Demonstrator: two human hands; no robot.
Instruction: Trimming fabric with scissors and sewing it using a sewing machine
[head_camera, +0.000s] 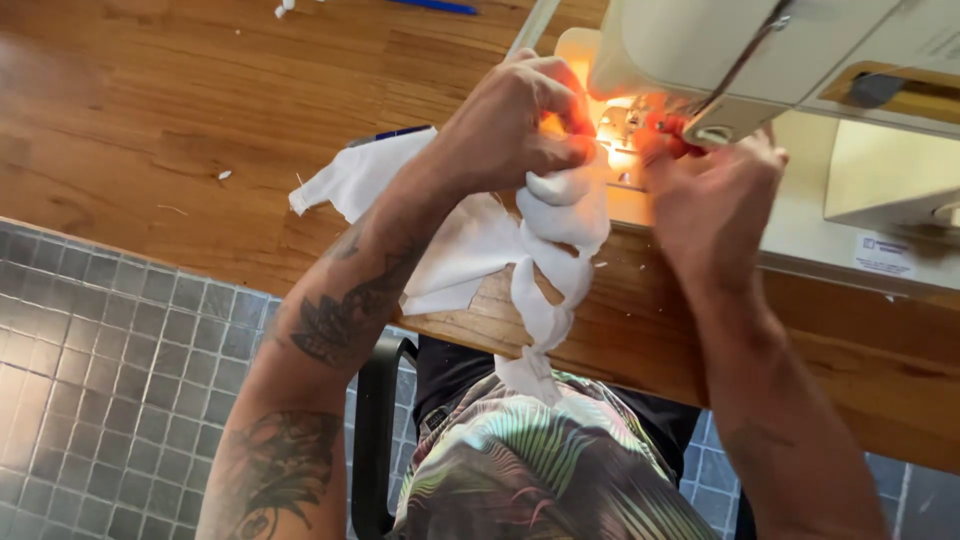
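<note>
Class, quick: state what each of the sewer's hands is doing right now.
Left hand: closed, gripping bunched white fabric beside the sewing machine.
Right hand: at the lit needle area, fingers curled; whether it holds anything cannot be told.

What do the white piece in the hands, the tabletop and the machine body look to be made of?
The white piece looks like soft woven cloth, matte: it bunches, folds and hangs limp off the table edge. The tabletop seems to be wood or wood-look laminate with a slight sheen, showing grain and plank seams. The sewing machine body appears to be smooth cream plastic, though painted metal cannot be ruled out.
</note>
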